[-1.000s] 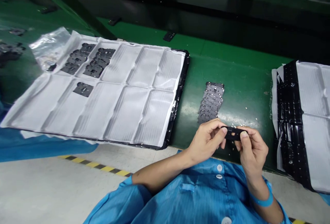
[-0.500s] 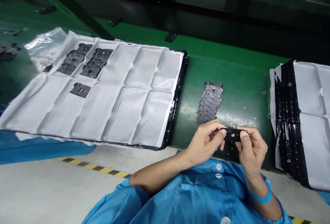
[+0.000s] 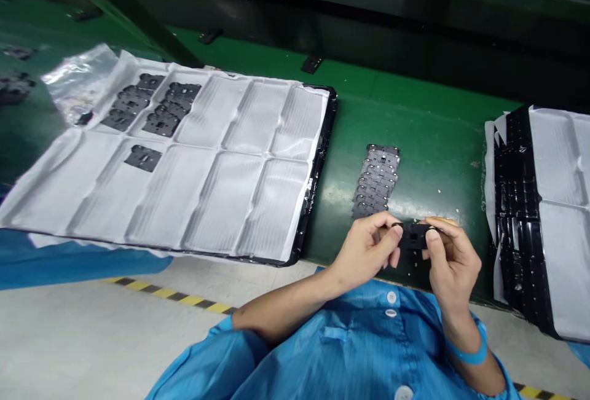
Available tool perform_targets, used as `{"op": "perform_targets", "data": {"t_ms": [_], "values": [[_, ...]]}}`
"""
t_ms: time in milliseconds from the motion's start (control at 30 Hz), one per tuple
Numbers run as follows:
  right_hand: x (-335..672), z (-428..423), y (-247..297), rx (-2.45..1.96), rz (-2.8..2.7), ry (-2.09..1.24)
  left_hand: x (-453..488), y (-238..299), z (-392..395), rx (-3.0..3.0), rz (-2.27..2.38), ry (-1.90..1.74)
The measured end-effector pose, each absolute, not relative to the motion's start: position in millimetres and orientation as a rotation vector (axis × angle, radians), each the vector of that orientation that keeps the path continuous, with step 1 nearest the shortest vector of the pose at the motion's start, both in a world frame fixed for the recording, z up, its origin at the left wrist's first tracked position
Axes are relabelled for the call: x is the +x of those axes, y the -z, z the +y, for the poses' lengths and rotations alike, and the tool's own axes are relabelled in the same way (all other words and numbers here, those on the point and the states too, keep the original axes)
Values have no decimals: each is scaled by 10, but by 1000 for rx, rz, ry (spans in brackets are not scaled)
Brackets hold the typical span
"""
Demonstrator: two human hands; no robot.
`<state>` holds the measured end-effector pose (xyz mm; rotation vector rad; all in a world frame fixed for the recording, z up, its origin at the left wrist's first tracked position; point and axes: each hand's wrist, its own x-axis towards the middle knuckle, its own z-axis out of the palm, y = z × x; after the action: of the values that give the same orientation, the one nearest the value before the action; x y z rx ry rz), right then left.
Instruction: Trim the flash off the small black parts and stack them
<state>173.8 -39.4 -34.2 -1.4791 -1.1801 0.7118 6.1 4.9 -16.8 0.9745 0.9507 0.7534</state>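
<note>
Black plate point(image 3: 420, 238), held level over the green tabletop point(image 3: 436, 148), near its front edge.
Left hand point(image 3: 370, 244) and right hand point(image 3: 454, 258): each pinching one end, apparently to leave the middle uncovered; ends partly hidden by the grip. Beyond: overlapping row of plates point(image 3: 377, 180), each edge presumably left exposed for picking. Lined tray point(image 3: 562, 169), right, cut off by frame. Far back: dark piece point(image 3: 312, 64), detail unclear.

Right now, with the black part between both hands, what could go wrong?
The black part is pinched near its ends by the left hand and right hand; if either grip loosens, it might slip. The left hand sits right by the overlapping row of parts and could nudge it.
</note>
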Motion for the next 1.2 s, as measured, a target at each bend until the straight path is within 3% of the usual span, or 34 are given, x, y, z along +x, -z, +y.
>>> {"op": "perform_targets", "data": {"t_ms": [233, 600, 933, 1200], "values": [[1744, -297, 367, -1378, -1239, -427, 82, 180, 50, 867, 858, -704], [1897, -283, 378, -1474, -992, -438, 3, 234, 77, 884, 849, -665], [2040, -300, 512, -1540, -1369, -362, -694, 149, 288, 1827, 1224, -678], [1903, -324, 507, -1493, -1596, -297, -684, 190, 453, 2231, 1256, -359]]}}
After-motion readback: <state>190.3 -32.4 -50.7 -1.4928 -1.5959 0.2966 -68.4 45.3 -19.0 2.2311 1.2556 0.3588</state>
